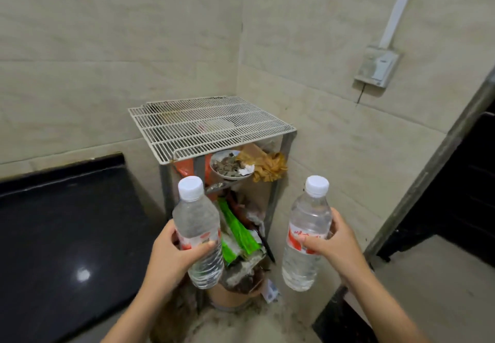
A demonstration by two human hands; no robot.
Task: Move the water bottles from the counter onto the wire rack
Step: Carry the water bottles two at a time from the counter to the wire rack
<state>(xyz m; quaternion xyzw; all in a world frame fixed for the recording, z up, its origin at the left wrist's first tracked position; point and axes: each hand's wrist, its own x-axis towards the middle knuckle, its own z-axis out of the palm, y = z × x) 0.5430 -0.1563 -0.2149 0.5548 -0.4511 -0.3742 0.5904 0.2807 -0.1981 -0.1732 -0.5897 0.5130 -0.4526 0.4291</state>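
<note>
I hold two clear water bottles with white caps and red-and-white labels, both upright in the air. My left hand [171, 254] grips the left bottle [197, 222] around its label. My right hand [332, 246] grips the right bottle [306, 219] the same way. Both bottles hang in front of and below the white wire rack [209, 125], which tops a metal stand in the corner. Nothing lies on the rack's top. The black counter [67, 222] lies to the left.
Under the rack, shelves hold a bowl of scraps [231, 165], a crumpled yellow-brown bag [267, 165] and green packets [238, 230]. A pot [233, 293] stands on the floor below. A switch box [377, 66] is on the right wall. A dark doorway [460, 182] opens at right.
</note>
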